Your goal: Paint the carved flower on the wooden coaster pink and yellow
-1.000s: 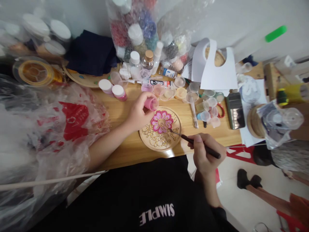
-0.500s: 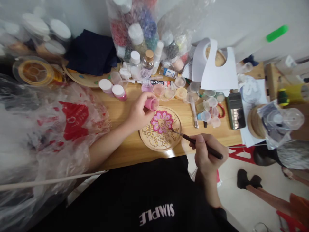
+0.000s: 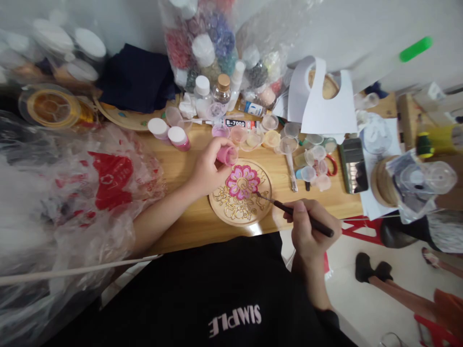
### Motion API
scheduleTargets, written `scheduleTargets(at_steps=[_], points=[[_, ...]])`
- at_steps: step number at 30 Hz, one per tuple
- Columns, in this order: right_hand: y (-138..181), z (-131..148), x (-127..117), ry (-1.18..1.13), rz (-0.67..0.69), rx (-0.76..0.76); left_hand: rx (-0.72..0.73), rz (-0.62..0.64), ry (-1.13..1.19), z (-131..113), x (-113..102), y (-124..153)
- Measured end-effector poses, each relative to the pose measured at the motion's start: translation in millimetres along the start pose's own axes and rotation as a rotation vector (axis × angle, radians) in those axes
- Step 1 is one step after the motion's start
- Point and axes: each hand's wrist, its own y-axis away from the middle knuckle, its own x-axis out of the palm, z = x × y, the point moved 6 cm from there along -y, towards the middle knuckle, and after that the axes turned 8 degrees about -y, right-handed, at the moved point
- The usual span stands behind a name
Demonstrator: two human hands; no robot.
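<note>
A slim dark-handled tool (image 3: pixel 282 207) is gripped between the thumb and fingers of the right hand (image 3: pixel 311 227), its thin tip held at the flower's lower right edge; whether the surface is touched cannot be told. A small open pink jar (image 3: pixel 227 155) is clasped, tilted, in the left hand (image 3: pixel 210 166), over the upper left rim of a round wooden board (image 3: pixel 256 216). The board is laid flat near the front edge of the wooden table (image 3: pixel 181 207), decorated with a pink flower (image 3: pixel 242 182) and gold outlines. Beyond it, small plastic cups (image 3: pixel 271 139) are clustered before a B-7000 tube (image 3: pixel 238 124); two white-lidded jars (image 3: pixel 168 133) are placed to the left.
</note>
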Motion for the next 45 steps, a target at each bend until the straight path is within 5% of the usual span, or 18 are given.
scheduleTargets(at_steps=[45], points=[[-0.4, 2.2, 3.5, 0.031, 0.039, -0.008, -0.046, 0.055, -0.044, 0.2, 0.0, -0.8]])
